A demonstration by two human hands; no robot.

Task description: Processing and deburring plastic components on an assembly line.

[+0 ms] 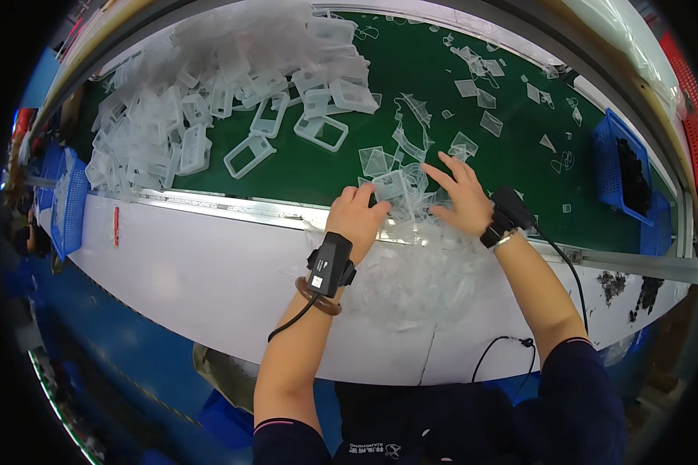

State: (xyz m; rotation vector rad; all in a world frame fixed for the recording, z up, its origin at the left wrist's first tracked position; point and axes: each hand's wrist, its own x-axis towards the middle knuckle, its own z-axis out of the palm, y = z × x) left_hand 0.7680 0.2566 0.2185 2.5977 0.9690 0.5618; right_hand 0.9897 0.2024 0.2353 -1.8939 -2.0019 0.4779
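A loose pile of clear plastic scraps (415,198) lies at the near edge of the green surface, between my two hands. My left hand (353,221) rests at the pile's left side, fingers bent and thumb apart, its fingertips close to a small clear rectangular piece (390,188). Whether those fingertips touch it I cannot tell. On the pile's right side, my right hand (465,200) has its fingers spread and holds nothing. Beneath both hands, a clear plastic bag or sheet (411,287) with pale pieces under it hangs over the white ledge.
Translucent plastic frames (248,155) form a large heap at the far left. Thin clear offcuts (491,122) are scattered to the right. Blue baskets stand left (71,205) and right (609,167), the right one holding black items. A metal rail (233,206) borders the green surface (302,170).
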